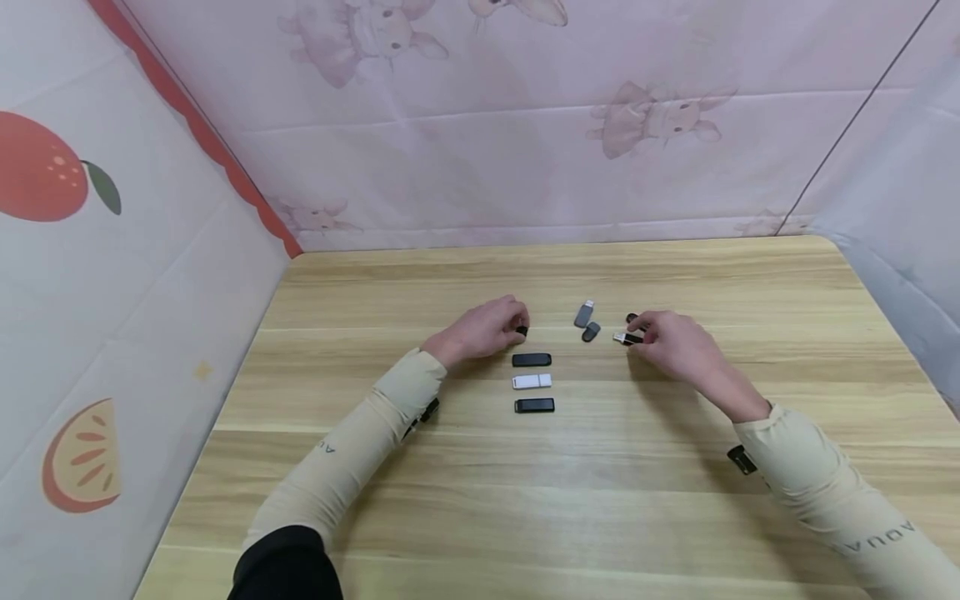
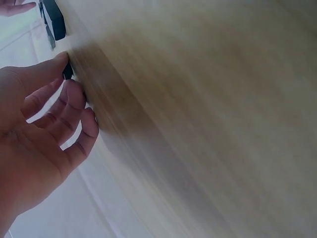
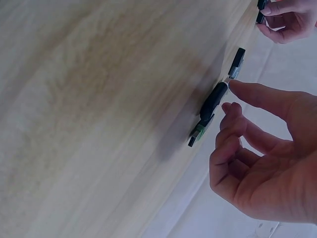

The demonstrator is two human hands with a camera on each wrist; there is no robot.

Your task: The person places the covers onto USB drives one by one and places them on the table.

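My left hand (image 1: pixel 487 327) pinches a small black USB stick (image 1: pixel 522 331) between thumb and fingertips, low over the wooden table; most of the stick is hidden. In the left wrist view, the thumb and index finger of the left hand (image 2: pixel 49 109) meet on its dark end. On the right, my right hand (image 1: pixel 678 346) hovers at a black USB stick (image 1: pixel 632 339) with a bare metal plug. Beside that stick lies a black cap (image 1: pixel 632 317). In the right wrist view, a gap shows between thumb and index finger of the right hand (image 3: pixel 267 148), with nothing visibly held.
A column of USB sticks lies near the left hand: a black one (image 1: pixel 532 360), a white one (image 1: pixel 532 381) and another black one (image 1: pixel 535 406). Between the hands are a grey USB stick (image 1: pixel 583 314) and its grey cap (image 1: pixel 591 332). Printed cloth walls border the table (image 1: pixel 570 500).
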